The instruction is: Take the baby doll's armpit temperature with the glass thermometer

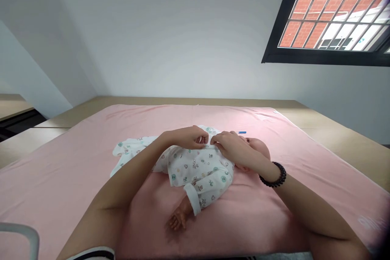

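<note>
A baby doll (pixel 260 148) lies on its back, head to the right and legs to the left. It is dressed in a white printed shirt (pixel 195 166) and matching trousers (pixel 138 143). Over the chest, my left hand (pixel 191 137) pinches the front edge of the shirt between thumb and fingers. Close to its right, my right hand (pixel 230 145) also has its fingertips closed on the shirt front, near the neck, partly hiding the doll's face. One doll hand (pixel 179 216) sticks out of a turned-back cuff towards me.
A pink sheet (pixel 85 162) covers the wooden table (pixel 332 138). Behind the doll lies a small blue object (pixel 242 132), partly hidden. A pale curved bar (pixel 29 231) stands at the lower left. The wall and a barred window (pixel 329 20) are beyond.
</note>
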The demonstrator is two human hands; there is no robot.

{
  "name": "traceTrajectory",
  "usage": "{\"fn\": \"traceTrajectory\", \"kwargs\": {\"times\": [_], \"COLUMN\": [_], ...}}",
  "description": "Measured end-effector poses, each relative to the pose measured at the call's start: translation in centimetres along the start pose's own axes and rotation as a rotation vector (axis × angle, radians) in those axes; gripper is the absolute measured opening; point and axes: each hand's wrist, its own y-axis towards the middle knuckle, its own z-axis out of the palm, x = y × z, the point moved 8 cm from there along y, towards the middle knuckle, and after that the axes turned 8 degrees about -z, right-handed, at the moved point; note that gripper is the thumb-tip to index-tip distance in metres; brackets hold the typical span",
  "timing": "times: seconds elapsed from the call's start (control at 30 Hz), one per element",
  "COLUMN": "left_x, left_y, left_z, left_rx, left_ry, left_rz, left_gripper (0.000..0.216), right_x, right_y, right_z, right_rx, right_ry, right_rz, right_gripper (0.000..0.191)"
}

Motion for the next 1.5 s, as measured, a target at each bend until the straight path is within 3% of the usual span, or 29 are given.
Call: {"fn": "traceTrajectory", "kwargs": {"times": [0.37, 0.6, 0.83, 1.1, 1.2, 1.27, 1.5], "left_x": [-1.6, -2.4, -4.2, -4.8, -4.8, -4.6, -3.8], "left_y": [-0.5, -1.1, -1.5, -3.5, -4.2, -4.5, -5.0], "left_z": [-0.3, -1.1, -0.5, 1.1, 2.0, 2.5, 3.5], "left_rx": [-0.114, -0.198, -0.385, -0.573, -0.703, -0.769, -0.838], "left_ry": [0.213, 0.323, 0.691, 0.967, 1.009, 1.004, 0.996], "left_rz": [-0.002, 0.039, 0.268, 0.445, 0.492, 0.518, 0.604], "left_gripper": [0.013, 0.012, 0.025, 0.023, 0.023, 0.021, 0.015], "right_x": [-0.8, -0.5, -1.2, -1.5, -1.4, -1.3, -1.7], "right_y": [1.2, 1.3, 1.8, 2.1, 2.0, 2.0, 2.1], "right_z": [2.4, 1.3, 1.9, 2.5, 2.4, 2.3, 2.5], "right_rx": [-0.091, -0.226, -0.258, -0.205, -0.182, -0.179, -0.181], "right_ry": [-0.008, 0.139, 0.18, 0.214, 0.232, 0.255, 0.364], "right_rz": [-0.019, -0.115, -0.065, -0.048, -0.044, -0.04, -0.029], "right_gripper": [0.021, 0.011, 0.03, 0.02, 0.026, 0.019, 0.024]}}
